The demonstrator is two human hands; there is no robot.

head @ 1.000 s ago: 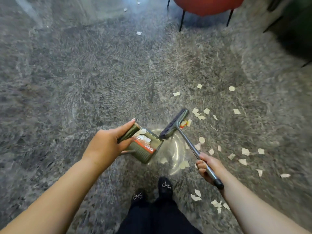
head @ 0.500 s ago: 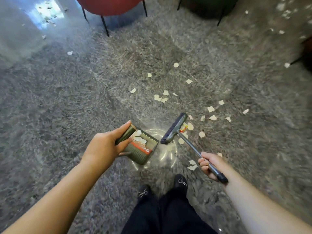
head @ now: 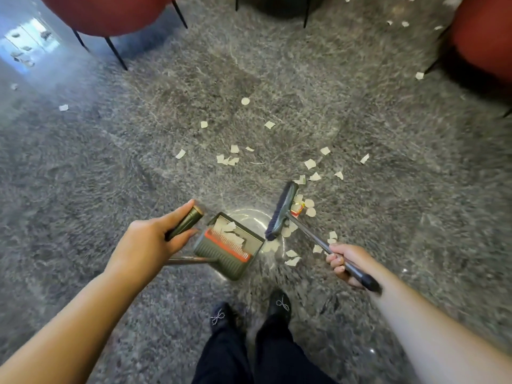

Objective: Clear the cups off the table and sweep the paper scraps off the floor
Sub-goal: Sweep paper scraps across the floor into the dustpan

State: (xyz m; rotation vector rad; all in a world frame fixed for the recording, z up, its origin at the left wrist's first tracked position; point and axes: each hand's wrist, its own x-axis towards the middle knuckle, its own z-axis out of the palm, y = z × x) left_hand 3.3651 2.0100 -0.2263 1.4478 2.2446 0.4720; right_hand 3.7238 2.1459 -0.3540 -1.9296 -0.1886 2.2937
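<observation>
Right hand grips the grey metal-handled broom; its long axis runs from lower right to upper left, the dark bristle head among pale paper scraps. Left hand clasps the olive-green dustpan handle.

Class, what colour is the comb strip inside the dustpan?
Orange-red comb strip, olive-green dustpan; head view.

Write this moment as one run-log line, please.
left hand: holds green dustpan handle | right hand: holds grey broom | pan: white paper scraps inside | floor: scraps remain
</observation>
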